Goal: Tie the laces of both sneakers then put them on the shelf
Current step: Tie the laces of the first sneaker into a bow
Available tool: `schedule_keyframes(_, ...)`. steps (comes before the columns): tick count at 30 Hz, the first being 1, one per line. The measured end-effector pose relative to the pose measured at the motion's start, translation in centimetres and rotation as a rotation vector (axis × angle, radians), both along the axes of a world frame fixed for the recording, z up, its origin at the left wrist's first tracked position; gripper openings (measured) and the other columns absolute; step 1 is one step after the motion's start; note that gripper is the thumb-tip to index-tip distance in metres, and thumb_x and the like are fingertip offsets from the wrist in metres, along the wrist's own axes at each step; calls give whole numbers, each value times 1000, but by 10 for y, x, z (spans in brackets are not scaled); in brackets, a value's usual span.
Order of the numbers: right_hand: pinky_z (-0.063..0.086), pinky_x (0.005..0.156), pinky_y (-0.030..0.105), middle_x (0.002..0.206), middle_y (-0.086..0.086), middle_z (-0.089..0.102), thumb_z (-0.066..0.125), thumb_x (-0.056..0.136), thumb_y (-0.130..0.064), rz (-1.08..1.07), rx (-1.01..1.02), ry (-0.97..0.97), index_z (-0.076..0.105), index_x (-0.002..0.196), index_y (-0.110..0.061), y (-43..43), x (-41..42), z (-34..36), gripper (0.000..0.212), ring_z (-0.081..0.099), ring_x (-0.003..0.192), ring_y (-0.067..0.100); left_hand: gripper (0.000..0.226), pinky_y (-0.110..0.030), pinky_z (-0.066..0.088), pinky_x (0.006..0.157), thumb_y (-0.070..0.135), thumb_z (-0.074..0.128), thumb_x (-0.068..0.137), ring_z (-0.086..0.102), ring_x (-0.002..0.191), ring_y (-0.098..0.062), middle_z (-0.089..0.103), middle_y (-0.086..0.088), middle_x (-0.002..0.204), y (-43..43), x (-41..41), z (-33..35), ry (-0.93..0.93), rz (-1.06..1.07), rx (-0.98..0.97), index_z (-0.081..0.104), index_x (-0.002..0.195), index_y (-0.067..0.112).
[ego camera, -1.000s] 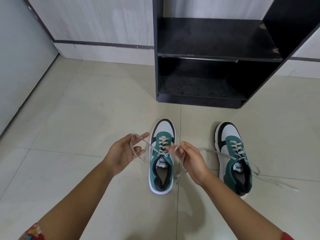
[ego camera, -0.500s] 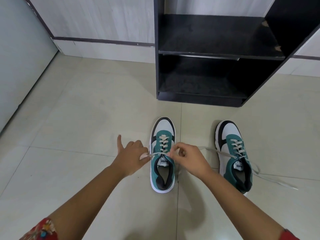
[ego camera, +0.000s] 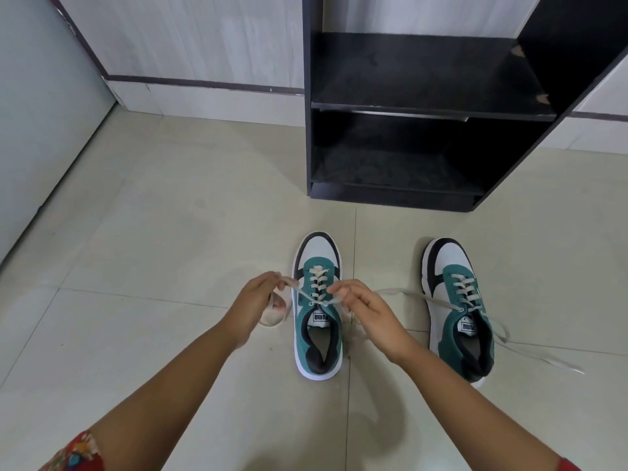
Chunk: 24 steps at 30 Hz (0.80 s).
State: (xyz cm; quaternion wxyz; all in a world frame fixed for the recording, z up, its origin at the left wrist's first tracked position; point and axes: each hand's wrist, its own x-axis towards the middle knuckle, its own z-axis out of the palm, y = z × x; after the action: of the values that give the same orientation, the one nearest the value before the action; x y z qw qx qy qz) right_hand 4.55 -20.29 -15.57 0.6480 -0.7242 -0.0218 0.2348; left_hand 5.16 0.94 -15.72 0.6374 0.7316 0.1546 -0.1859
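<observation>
Two teal, white and black sneakers stand on the tiled floor, toes pointing at a black shelf (ego camera: 431,110). My hands work over the left sneaker (ego camera: 317,321). My left hand (ego camera: 260,302) pinches one cream lace end, with a loop of it hanging below the fingers. My right hand (ego camera: 365,316) pinches the other lace end just right of the eyelets. A first crossing of the laces lies pulled down at the top of the tongue. The right sneaker (ego camera: 458,311) stands apart, its cream laces (ego camera: 509,338) untied and trailing across the floor on both sides.
The shelf unit has two open dark boards, both bare, about a shoe length beyond the toes. A white wall with a dark skirting strip (ego camera: 204,83) runs behind it, and a pale grey panel (ego camera: 37,130) stands at the left.
Both hands pulled the left sneaker's laces down tight to the tongue, then moved slightly apart again. A loop of lace now hangs from my left hand.
</observation>
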Motion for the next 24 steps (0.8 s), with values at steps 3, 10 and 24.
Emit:
schedule_keyframes(3,46,88,19,78,3,61,33,101,-14,-82,206,77,54,83,-8,16,3,-1,29,61,84,14,33,-24,37,49,21,31,99,41,46,-16,69,-6,79,-14,-1,12,36,32,-235,47,72,14)
schedule_keyframes(10,45,71,20,71,9,53,38,98,-7,-65,166,95,52,98,-15,32,13,-12,16,53,64,11,23,-11,32,46,5,32,99,42,46,-1,49,0,62,-34,-3,23,-135,-233,-178,55,104,5)
schedule_keyframes(24,46,82,27,79,21,56,38,98,-14,44,180,-38,40,100,-6,22,7,-10,8,59,73,11,14,-21,25,42,18,55,92,34,39,-8,56,-2,58,-26,12,13,128,-125,-170,50,83,8)
